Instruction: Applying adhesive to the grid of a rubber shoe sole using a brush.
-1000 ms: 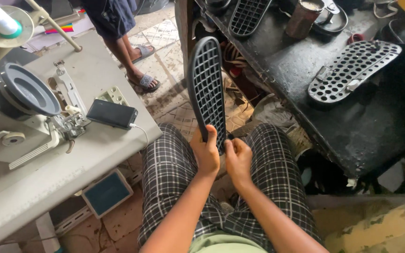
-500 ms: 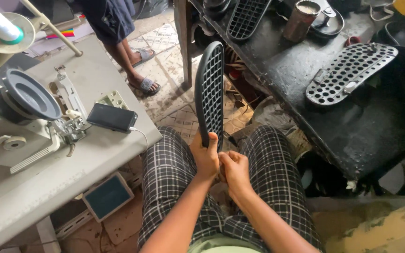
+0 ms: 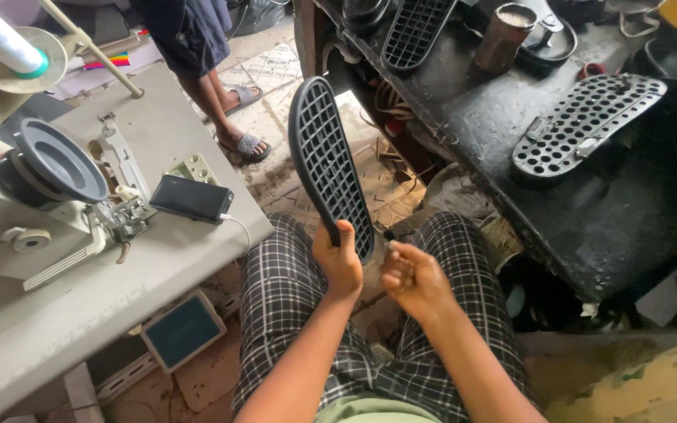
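Observation:
My left hand grips the lower end of a long black shoe sole with a grid pattern and holds it upright and tilted above my checked-trousered lap. Just to its right, my right hand is off the sole with its fingers curled. A tiny dark tip shows at those fingertips; whether the hand holds something is unclear.
A white sewing machine and a black phone-like block sit on the grey table at left. On the black bench at right lie a perforated sole, another grid sole and a rusty can. Another person's sandalled feet stand ahead.
My right hand has let go of the sole's lower end and drawn away to the right. The sole has tilted so its top leans further left.

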